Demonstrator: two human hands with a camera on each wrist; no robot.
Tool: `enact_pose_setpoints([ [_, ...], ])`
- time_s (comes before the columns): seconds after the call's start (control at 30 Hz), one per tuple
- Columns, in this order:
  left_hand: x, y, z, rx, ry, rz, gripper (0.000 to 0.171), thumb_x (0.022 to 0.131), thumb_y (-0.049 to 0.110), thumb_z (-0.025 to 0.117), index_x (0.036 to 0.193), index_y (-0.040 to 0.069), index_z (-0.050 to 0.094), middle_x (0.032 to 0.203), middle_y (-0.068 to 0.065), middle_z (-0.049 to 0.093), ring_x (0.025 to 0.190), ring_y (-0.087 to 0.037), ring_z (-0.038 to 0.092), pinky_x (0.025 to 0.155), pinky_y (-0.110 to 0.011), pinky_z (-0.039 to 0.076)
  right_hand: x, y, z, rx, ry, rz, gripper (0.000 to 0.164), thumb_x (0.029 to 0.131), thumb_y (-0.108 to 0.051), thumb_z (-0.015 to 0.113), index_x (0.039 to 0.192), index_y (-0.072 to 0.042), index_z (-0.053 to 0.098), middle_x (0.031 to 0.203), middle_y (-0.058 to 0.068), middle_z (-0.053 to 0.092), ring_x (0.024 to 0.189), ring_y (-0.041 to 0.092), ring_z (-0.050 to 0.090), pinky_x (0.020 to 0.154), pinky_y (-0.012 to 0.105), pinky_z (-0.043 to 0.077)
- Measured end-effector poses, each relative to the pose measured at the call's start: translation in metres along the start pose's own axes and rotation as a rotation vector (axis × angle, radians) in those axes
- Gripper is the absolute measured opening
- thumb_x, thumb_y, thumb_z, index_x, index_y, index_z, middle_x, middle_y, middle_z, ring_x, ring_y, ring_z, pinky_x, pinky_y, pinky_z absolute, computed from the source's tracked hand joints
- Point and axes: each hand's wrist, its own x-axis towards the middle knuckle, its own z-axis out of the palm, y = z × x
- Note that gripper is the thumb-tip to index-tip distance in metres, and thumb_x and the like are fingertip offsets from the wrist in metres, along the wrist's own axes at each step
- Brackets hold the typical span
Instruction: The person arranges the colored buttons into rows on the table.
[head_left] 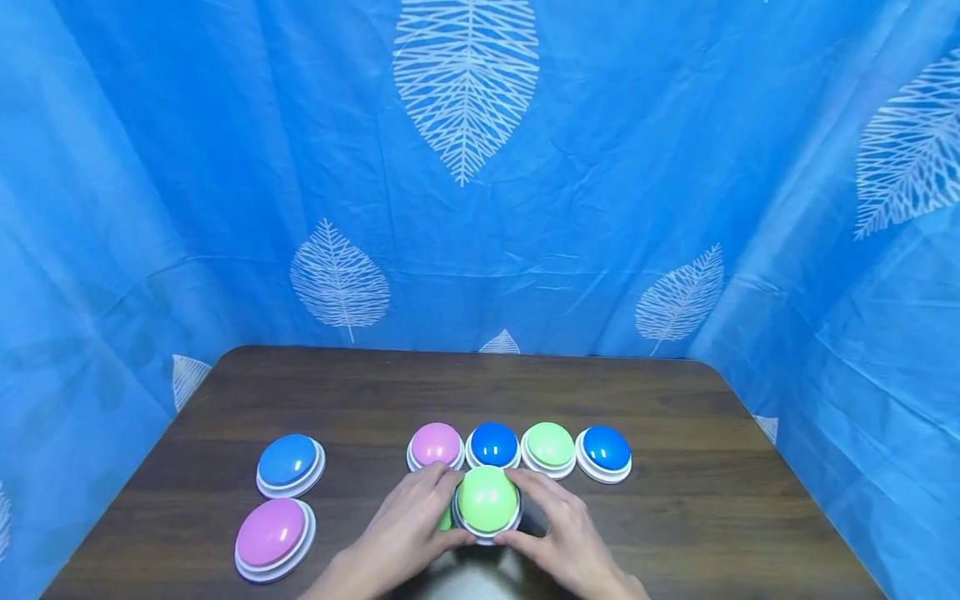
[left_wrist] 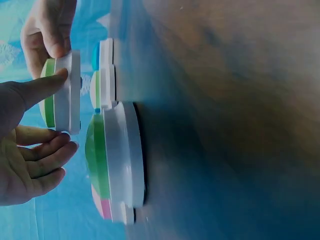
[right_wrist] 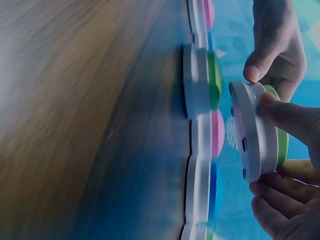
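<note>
Head view: gripping a green-domed button (head_left: 488, 500) at lower centre of the frame, pinched at the white base between thumb and fingers of both left hand (head_left: 411, 518) and right hand (head_left: 564, 527). In the left wrist view, held at upper left of the frame, raised off the table (left_wrist: 225, 125), with another green button (left_wrist: 115, 157) resting there at centre left. Most likely at the positioning step, not yet set down; cannot tell whether lifting or lowering. Next, probably calls for keeping level, coming down without knocking the pink button (head_left: 436, 445) or blue button (head_left: 493, 444) just above in the head view, then releasing both pinches together.
</note>
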Motion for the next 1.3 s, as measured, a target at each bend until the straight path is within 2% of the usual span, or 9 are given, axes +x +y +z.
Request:
enact_pose_setpoints([
  [0.13,0.012,0.004,0.008,0.01,-0.018,0.031,0.055,0.072,0.038,0.088,0.112,0.007,0.065,0.1,0.001,0.061,0.091,-0.015,0.059,0.077,-0.035,0.053,-0.008,0.007,-0.006,-0.031,0.0,0.044,0.068,0.068,-0.03,0.091,0.128,-0.013,0.064,0.124,-0.002,0.066,0.111,0.016,0.063,0.089,0.036,0.054],
  [0.3,0.025,0.007,0.015,-0.001,-0.069,0.031,0.059,0.072,0.038,0.089,0.116,0.007,0.066,0.105,0.0,0.063,0.096,-0.015,0.06,0.083,-0.035,0.053,-0.013,0.013,-0.01,-0.068,0.002,0.111,0.069,0.064,-0.029,0.093,0.125,-0.014,0.067,0.122,-0.003,0.067,0.109,0.015,0.064,0.088,0.036,0.054],
  [0.43,0.032,0.005,0.021,0.032,-0.095,0.045,0.06,0.07,0.039,0.09,0.116,0.007,0.068,0.102,0.0,0.063,0.093,-0.013,0.06,0.083,-0.033,0.052,-0.015,0.018,-0.008,-0.06,-0.035,0.176,0.067,0.065,-0.03,0.093,0.125,-0.015,0.067,0.122,-0.004,0.067,0.11,0.014,0.064,0.088,0.04,0.054],
  [0.63,0.034,0.001,0.027,0.103,-0.115,0.062,0.061,0.068,0.043,0.089,0.112,0.007,0.069,0.098,0.0,0.064,0.091,-0.014,0.061,0.081,-0.031,0.052,-0.017,0.024,-0.004,-0.06,-0.104,0.211,0.064,0.069,-0.034,0.091,0.124,-0.014,0.066,0.119,-0.004,0.068,0.108,0.014,0.064,0.088,0.041,0.054],
  [0.83,0.037,-0.002,0.029,0.104,-0.138,0.046,0.054,0.066,0.046,0.09,0.1,0.009,0.069,0.089,0.004,0.06,0.083,-0.012,0.058,0.072,-0.029,0.051,-0.014,0.026,-0.004,-0.072,-0.151,0.224,0.063,0.068,-0.031,0.091,0.122,-0.011,0.067,0.117,-0.002,0.069,0.106,0.015,0.064,0.088,0.041,0.054],
  [1.3,0.033,-0.003,0.027,0.152,-0.165,0.059,0.053,0.061,0.051,0.09,0.093,0.013,0.07,0.083,0.007,0.059,0.08,-0.011,0.059,0.068,-0.029,0.05,-0.013,0.021,-0.001,-0.076,-0.222,0.196,0.058,0.071,-0.038,0.089,0.119,-0.013,0.067,0.113,-0.007,0.068,0.1,0.011,0.065,0.086,0.037,0.054],
])
